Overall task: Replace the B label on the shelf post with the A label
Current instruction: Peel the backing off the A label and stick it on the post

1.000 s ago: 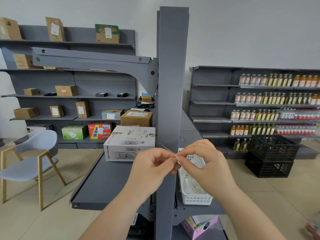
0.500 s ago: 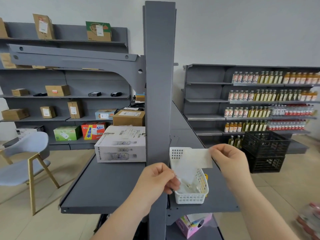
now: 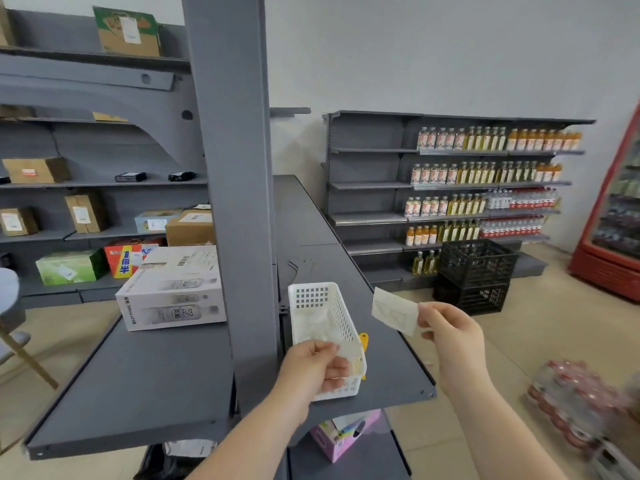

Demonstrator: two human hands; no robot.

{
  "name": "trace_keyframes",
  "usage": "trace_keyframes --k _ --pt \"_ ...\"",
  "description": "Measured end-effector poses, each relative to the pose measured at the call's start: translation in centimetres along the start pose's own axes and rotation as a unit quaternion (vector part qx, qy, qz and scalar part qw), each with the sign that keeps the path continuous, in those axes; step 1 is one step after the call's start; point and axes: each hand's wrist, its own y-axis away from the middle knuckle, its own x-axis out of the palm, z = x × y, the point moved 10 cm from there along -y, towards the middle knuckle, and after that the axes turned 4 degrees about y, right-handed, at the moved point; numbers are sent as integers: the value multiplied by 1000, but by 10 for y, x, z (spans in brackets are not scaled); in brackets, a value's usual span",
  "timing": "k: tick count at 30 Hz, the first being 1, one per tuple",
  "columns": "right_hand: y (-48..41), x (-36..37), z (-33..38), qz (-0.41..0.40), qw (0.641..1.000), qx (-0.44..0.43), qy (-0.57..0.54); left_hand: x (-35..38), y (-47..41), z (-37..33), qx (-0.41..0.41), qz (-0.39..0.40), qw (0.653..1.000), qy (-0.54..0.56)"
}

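Your right hand [image 3: 450,336] pinches a pale, translucent rectangular label sheet [image 3: 394,311] by its right edge, holding it up in the air at about 3 o'clock of the white perforated plastic basket [image 3: 337,313], well clear of the tall grey metal shelf post [image 3: 239,202]. A faint triangular outline shows through the sheet; it may be the A, but you cannot read it for certain from this side. Your left hand [image 3: 313,367] is closed around a thin, clear crumpled scrap [image 3: 348,351], probably backing film, right at the basket's near end at 6 o'clock of its rim. The basket sits on the grey metal shelf deck [image 3: 388,375] just right of the post. A white printed carton [image 3: 173,289] lies on the deck at 9 o'clock of the post. Post face as visible: bare grey, no label on it of either letter. Judgement: the removal half looks finished, and a label appears peeled and ready. Remaining: drop the scrap, bring the sheet across to the post face, align it square, press it flat. Risk: the limp sheet could fold on itself.
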Motion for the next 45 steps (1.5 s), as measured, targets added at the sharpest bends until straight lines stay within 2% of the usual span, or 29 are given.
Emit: trace_keyframes --k 6,13,18,22,25,27,30,32,35,39,45 --pt "-2 6 -31 5 999 10 46 2 -40 9 -35 -33 999 7" --pt "-3 15 -31 12 996 -26 79 6 -40 1 -2 -32 999 -11" --pt "8 39 -7 59 976 -158 138 25 -26 -16 4 12 999 39" --pt "33 67 11 118 910 -336 213 31 -15 -27 -9 51 997 63" --pt "41 78 14 166 883 -387 207 26 -13 -33 5 46 997 55" --pt "30 71 15 165 911 -338 173 22 -12 -36 14 42 998 44" --pt "2 59 14 151 962 -201 110 24 -5 -41 19 56 997 40" --pt "-8 62 16 174 970 -147 87 26 0 -45 23 63 996 52" --pt "-19 61 23 165 978 -92 94 30 8 -52 29 73 995 54" --pt "-19 67 32 189 972 -69 118 33 17 -62 40 86 994 47" --pt "-9 77 62 219 966 -91 100 29 29 -78 65 81 993 52"
